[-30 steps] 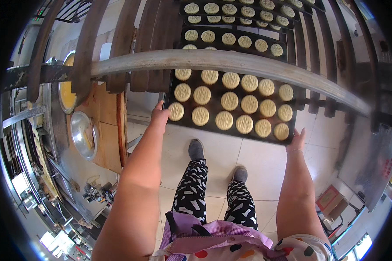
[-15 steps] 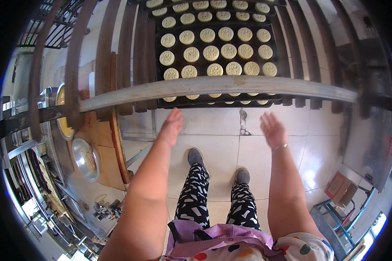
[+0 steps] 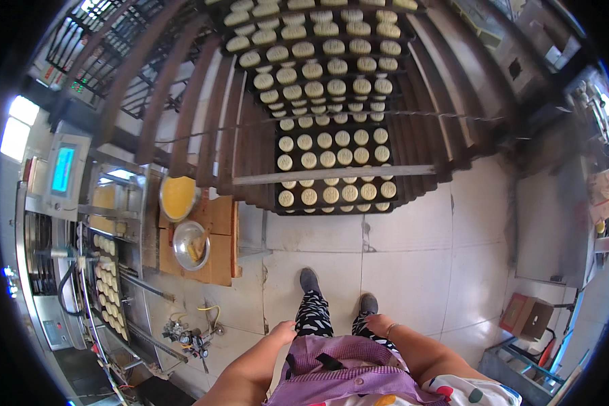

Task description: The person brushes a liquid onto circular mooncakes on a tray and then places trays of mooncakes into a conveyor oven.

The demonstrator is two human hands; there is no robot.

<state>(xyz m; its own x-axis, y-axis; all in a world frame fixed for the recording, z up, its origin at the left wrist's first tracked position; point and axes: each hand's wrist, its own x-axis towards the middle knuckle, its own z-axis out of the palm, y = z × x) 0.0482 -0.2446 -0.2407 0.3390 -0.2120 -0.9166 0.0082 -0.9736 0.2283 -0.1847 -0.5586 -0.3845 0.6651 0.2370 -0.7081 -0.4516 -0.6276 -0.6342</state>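
Both hands hang low, close to my thighs, well apart from the rack. My left hand [image 3: 284, 331] is beside the left leg and my right hand [image 3: 379, 325] is over the right leg, a bracelet on its wrist. The backs of the hands hide most of the fingers; no held thing shows. Ahead of me stands a tall rack [image 3: 338, 174] with a pale crossbar and dark slatted sides. Stacked black trays [image 3: 335, 212] fill it, bearing rows of round, pale, pattern-stamped cakes [image 3: 326, 159].
At left, a yellow-filled bowl [image 3: 178, 198] and a metal bowl [image 3: 191, 245] sit on a brown board [image 3: 218, 267]. Beyond is a machine with a lit screen [image 3: 63, 169] and a tray of pale pieces [image 3: 122, 318]. A cardboard box [image 3: 526, 316] lies at right.
Both hands have drawn back from the rack's near edge down to my thighs. The rack now appears farther off, and more of its stacked trays show.
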